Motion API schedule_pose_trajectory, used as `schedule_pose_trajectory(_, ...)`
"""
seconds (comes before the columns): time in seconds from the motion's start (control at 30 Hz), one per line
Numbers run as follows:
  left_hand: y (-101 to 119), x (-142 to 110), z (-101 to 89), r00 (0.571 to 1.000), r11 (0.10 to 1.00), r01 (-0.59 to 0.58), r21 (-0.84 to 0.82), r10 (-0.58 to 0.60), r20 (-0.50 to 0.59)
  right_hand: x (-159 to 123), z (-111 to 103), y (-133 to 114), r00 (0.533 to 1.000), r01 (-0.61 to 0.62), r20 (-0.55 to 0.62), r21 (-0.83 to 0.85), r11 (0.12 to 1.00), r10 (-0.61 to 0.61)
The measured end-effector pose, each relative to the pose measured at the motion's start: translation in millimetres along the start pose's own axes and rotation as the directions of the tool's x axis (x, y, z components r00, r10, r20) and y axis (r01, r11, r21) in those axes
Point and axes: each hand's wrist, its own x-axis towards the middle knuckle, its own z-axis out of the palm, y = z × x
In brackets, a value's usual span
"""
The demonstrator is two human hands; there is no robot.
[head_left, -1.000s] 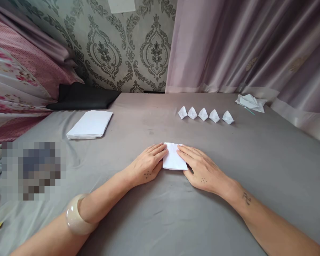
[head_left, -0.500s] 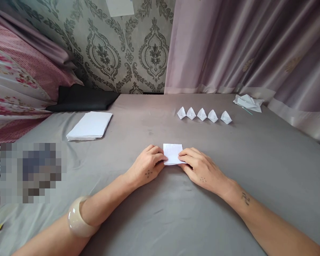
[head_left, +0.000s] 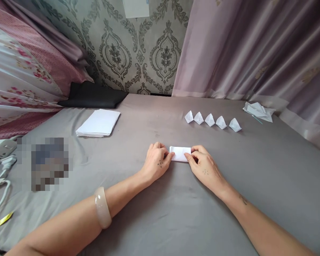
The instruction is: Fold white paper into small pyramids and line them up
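A small white sheet of paper [head_left: 180,154], folded into a flat strip wider than it is deep, lies between my hands. My left hand [head_left: 158,160] pinches its left end, thumb on top and fingers curled behind. At the right end, my right hand [head_left: 204,165] grips the paper the same way, its thumb pressed on the front corner. Beyond the hands, several white folded paper shapes [head_left: 209,120] with pointed tops stand in a row on the grey cloth [head_left: 149,121].
Back left, a stack of white paper [head_left: 99,122] sits before a folded black cloth [head_left: 94,95]. At the far right lie crumpled white papers [head_left: 259,111]. A power strip [head_left: 1,151] with cables and a yellow strip [head_left: 1,222] are at the left edge. Curtains [head_left: 229,49] hang behind.
The paper went from a near-square to a narrower strip, its near edge folded up. My thumbs are now on top of it. The view has shifted slightly left.
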Motion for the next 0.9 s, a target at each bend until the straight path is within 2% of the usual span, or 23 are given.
schedule_pose_trajectory(0.17, -2.0, 2.8, 1.7, 0.999, 0.999, 0.034, -0.01, -0.034, -0.011, 1.3, 2.5, 1.8, 0.999, -0.029, -0.027, -0.028, 0.999, 0.028)
schedule_pose_trajectory(0.33, -0.1, 4.1, 1.2, 0.996, 0.996, 0.083, -0.029, -0.083, -0.019, 1.9, 6.3, 6.4, 0.999, -0.006, -0.052, -0.041, 0.999, 0.004)
schedule_pose_trajectory(0.57, -0.9, 4.0, 2.7, 0.998, 0.999, 0.042, 0.013, -0.042, -0.038, 3.0, 5.4, 5.9, 0.999, -0.027, -0.026, -0.048, 0.998, 0.026)
schedule_pose_trajectory(0.9, -1.4, 5.4, 3.6, 0.996, 0.997, 0.075, -0.027, -0.076, -0.038, 3.3, 5.5, 5.6, 0.999, 0.003, -0.041, -0.057, 0.998, -0.005)
